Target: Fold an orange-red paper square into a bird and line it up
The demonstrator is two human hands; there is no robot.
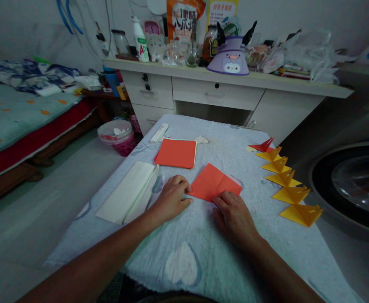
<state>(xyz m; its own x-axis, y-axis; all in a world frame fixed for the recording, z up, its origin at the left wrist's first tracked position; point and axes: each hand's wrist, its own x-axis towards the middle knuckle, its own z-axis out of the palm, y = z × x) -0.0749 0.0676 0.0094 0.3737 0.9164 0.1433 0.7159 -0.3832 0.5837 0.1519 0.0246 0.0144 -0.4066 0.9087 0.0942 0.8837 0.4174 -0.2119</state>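
A sheet of orange origami paper (211,182) lies on the cloth in front of me, with crease lines across it and a corner pointing away. My left hand (174,197) has its curled fingertips on the paper's left corner, the thumb just below. Along the near edge, the bent fingers of my right hand (236,216) hold the paper, thumb tucked toward the palm. Behind my left hand lies a stack of coloured paper (176,153), an orange sheet on top. A folded white sheet (126,193), perhaps paper or cloth, is beside my left forearm.
Several yellow folded paper figures (291,195) and a red one (263,145) line the table's right side. A small white box-like object (159,133) and a crumpled white scrap (201,139) lie at the back. Beyond stands a cluttered white desk (192,76); a washing machine (355,185) is at right.
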